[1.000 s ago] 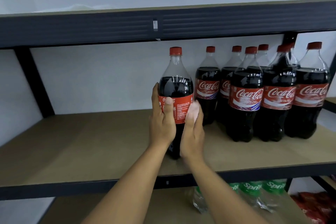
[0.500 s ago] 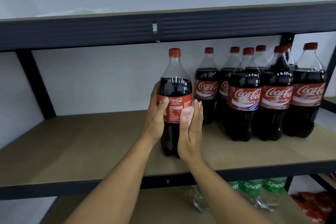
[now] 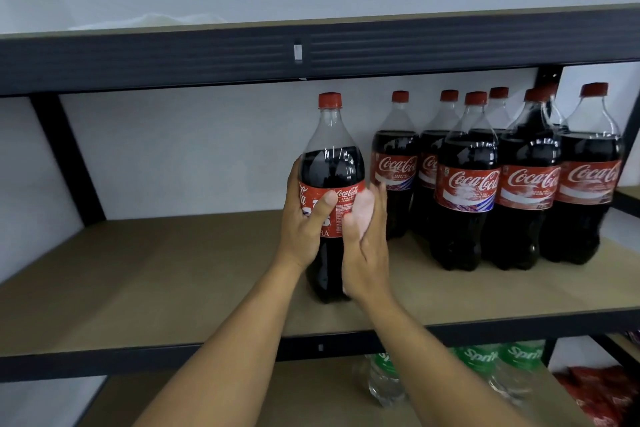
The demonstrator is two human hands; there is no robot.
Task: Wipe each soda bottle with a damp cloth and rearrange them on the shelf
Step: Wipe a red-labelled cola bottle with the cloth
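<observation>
Wiping, I judge: the left hand (image 3: 304, 222) clamps the soda bottle (image 3: 330, 163), upright on the shelf (image 3: 173, 270) left of the other bottles (image 3: 467, 191). The right hand (image 3: 367, 253), fingers straight, presses a pale cloth (image 3: 362, 213) against its label. Next it needs turning.

The bottle (image 3: 330, 163) in my left grip (image 3: 304, 222) is clear plastic, smooth and glossy, with light streaking its shoulder. Its cap (image 3: 330, 100) is duller red plastic and its label (image 3: 346, 198) a thin, shiny red film. Something pale and soft-looking sits under my right grip (image 3: 363, 246), too blurred to tell the material. The other bottles (image 3: 465, 184) share the same slick plastic. The shelf board (image 3: 173, 270) looks like matt tan fibreboard. The frame (image 3: 173, 59) is dark matt metal, ribbed along the beam. The wall (image 3: 190, 149) is flat matt white. Below are clear plastic bottles with green labels (image 3: 384, 381) and crinkly, glossy red packets (image 3: 602, 395).
</observation>
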